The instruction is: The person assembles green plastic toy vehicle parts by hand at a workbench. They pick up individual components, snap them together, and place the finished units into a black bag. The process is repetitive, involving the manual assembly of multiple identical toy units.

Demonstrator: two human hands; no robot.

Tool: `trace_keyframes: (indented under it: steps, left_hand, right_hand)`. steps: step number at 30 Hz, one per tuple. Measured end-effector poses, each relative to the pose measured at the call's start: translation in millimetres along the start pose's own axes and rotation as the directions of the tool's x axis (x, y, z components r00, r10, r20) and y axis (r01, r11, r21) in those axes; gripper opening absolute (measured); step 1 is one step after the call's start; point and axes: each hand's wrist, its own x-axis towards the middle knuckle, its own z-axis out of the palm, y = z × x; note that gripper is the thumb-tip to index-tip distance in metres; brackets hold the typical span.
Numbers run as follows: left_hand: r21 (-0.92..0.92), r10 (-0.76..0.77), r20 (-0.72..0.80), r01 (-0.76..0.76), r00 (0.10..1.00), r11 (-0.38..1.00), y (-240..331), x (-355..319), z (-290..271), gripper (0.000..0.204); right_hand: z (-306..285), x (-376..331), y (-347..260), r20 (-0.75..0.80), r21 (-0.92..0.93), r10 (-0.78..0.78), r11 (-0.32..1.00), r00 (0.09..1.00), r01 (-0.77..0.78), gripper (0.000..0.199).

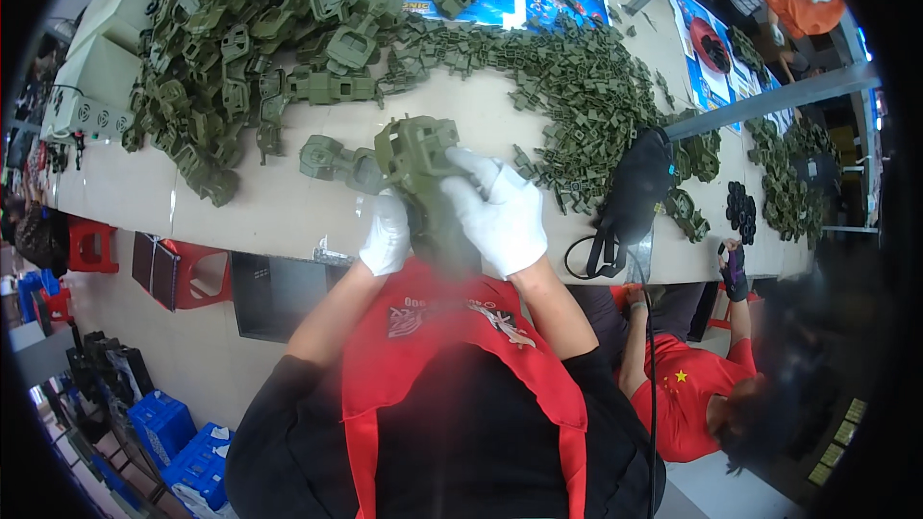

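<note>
Both my hands wear white gloves and hold an olive-green plastic toy vehicle body (418, 156) over the table's near edge. My left hand (386, 235) grips its lower left side, with the fingers partly hidden behind it. My right hand (500, 216) closes on the right side, its fingertips pressed against the upper part. Just left of it on the table lies another green toy vehicle body (332, 161). A big heap of green vehicle bodies (240, 48) fills the far left. Toward the right spreads a pile of small green plastic parts (586, 96).
A black pouch (636, 183) with a strap lies at right beside a grey metal bar (769, 101). Printed blue sheets (558, 0) lie at the back. A pale machine box with fans (91, 115) stands left. A co-worker in red (687, 389) sits at right, near black wheels (740, 210).
</note>
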Motion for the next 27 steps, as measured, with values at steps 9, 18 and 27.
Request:
trace_keyframes:
  steps: [9,18,27]
  left_hand:
    - [0.066,-0.055,0.063,0.051,0.996,0.997,14.9,-3.8,1.6,0.109]
    - [-0.125,-0.090,0.084,0.100,0.992,0.987,40.1,18.4,34.0,0.059]
    - [-0.273,-0.087,0.169,0.131,0.982,0.953,36.7,26.4,32.3,0.054]
  right_hand:
    - [7.1,-2.4,-3.0,0.021,-0.159,-0.024,0.987,0.999,0.027,0.025]
    - [-29.6,41.2,-3.2,0.275,0.038,0.080,0.995,0.958,-0.094,0.033]
    - [-25.9,43.9,-9.6,0.492,0.510,0.388,0.597,0.779,-0.619,0.035]
